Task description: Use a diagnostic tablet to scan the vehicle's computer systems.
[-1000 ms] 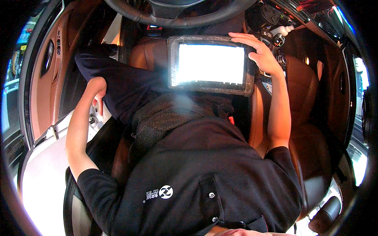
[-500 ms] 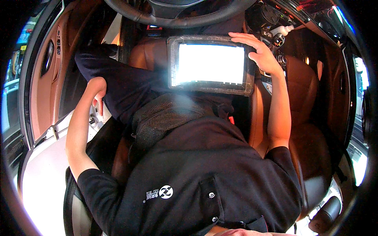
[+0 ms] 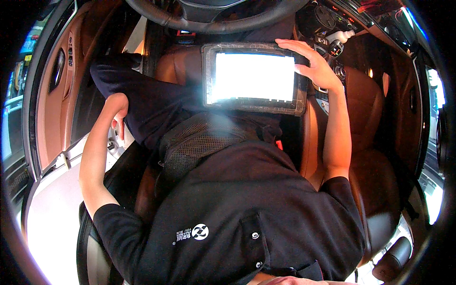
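Note:
A tablet (image 3: 254, 107) in a thick black rugged frame lies across my lap, its screen (image 3: 254, 78) glaring white. At the tablet's upper right corner is my right hand (image 3: 313, 64), open, with fingers stretched along the corner. Its thumb tip lies over the right edge of the screen; whether it presses there I cannot tell. My left hand (image 3: 118, 111) rests against my bent left leg (image 3: 142, 90) with the wrist sharply bent. Its visible fingers hang loosely, apart from the tablet, and the rest are hidden behind the wrist.
The steering wheel (image 3: 218, 26) arches just beyond the tablet. To the right stands the centre console with a gear selector (image 3: 336, 47) and a white bottle (image 3: 341, 36). A brown passenger seat (image 3: 363, 102) lies past it. The car door (image 3: 57, 90) is at my left.
My right thumb has moved left, from the tablet's frame to the edge of the screen. My left hand and the tablet stay where they were.

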`<state>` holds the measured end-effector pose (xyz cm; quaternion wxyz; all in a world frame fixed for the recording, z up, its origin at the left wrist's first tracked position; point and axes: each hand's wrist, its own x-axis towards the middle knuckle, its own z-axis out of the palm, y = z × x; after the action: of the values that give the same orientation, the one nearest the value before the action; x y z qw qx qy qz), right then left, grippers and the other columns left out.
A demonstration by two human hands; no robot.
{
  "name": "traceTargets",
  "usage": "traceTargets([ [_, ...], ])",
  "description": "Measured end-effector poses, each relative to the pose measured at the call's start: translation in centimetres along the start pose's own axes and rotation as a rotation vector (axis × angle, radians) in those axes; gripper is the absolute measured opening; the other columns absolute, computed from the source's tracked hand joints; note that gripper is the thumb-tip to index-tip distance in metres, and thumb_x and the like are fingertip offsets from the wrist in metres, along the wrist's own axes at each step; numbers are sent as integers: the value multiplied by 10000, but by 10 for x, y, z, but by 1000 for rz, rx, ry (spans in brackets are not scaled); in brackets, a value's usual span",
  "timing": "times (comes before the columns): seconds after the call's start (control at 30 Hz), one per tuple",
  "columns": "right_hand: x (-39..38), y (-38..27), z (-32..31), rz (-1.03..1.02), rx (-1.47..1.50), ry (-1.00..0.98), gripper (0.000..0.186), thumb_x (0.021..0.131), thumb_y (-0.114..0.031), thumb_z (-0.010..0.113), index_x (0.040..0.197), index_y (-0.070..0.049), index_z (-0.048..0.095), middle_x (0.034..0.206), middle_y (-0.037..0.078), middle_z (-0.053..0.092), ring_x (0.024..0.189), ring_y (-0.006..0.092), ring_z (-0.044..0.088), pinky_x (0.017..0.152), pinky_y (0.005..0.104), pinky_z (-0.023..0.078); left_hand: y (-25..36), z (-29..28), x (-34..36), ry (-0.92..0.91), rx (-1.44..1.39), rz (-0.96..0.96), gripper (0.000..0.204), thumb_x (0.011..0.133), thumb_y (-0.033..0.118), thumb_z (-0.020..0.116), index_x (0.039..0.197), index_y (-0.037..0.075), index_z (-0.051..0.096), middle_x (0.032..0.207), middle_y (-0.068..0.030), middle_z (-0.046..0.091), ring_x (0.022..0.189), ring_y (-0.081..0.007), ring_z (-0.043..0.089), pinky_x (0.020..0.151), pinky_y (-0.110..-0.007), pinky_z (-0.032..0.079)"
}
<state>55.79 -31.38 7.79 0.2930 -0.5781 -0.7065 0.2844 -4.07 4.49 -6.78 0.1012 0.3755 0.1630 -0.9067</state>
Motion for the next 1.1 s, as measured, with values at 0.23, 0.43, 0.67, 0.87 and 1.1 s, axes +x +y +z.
traceTargets([
  [0.23, 3, -7, 5, 7, -175, -3, 742, 839, -68, 701, 1576, -95, 615, 1652, 102, 598, 1536, 321, 523, 1331, 457, 357, -4, 4, 10, 12, 8, 24, 391, 1163, 540, 461, 1485, 734, 569, 1582, 121, 637, 1392, -72, 616, 1136, -264, 482],
  [0.43, 1, -8, 5, -8, -150, 11, 703, 856, -11, 681, 1553, -85, 626, 1642, 101, 607, 1530, 324, 526, 1322, 464, 363, -19, -11, 49, -90, -62, 26, 339, 1109, 629, 550, 1423, 733, 625, 1569, 128, 658, 1393, -74, 630, 1132, -268, 498],
  [0.67, 5, -5, 5, -23, -90, -10, 666, 868, 6, 687, 1526, -84, 638, 1651, 110, 593, 1552, 346, 500, 1330, 481, 335, -11, 8, 29, 129, -127, -3, 287, 1008, 635, 725, 1291, 636, 775, 1421, 133, 762, 1208, -24, 714, 979, -271, 581],
  [0.87, -9, 2, -1, -38, -131, 57, 595, 884, 7, 733, 1471, -59, 666, 1641, 129, 608, 1512, 361, 537, 1286, 489, 398, 5, -14, -18, 377, -130, -70, 469, 1063, 147, 579, 1479, 281, 749, 1360, -109, 791, 1148, -255, 759, 964, -407, 588],
  [1.1, -3, 5, 3, -14, -126, 49, 582, 924, -88, 778, 1495, -53, 668, 1611, 133, 628, 1492, 362, 552, 1284, 487, 400, -16, -51, 72, 168, 274, 39, 475, 1095, 196, 516, 1553, 179, 641, 1428, -114, 755, 1169, -312, 759, 989, -423, 594],
])
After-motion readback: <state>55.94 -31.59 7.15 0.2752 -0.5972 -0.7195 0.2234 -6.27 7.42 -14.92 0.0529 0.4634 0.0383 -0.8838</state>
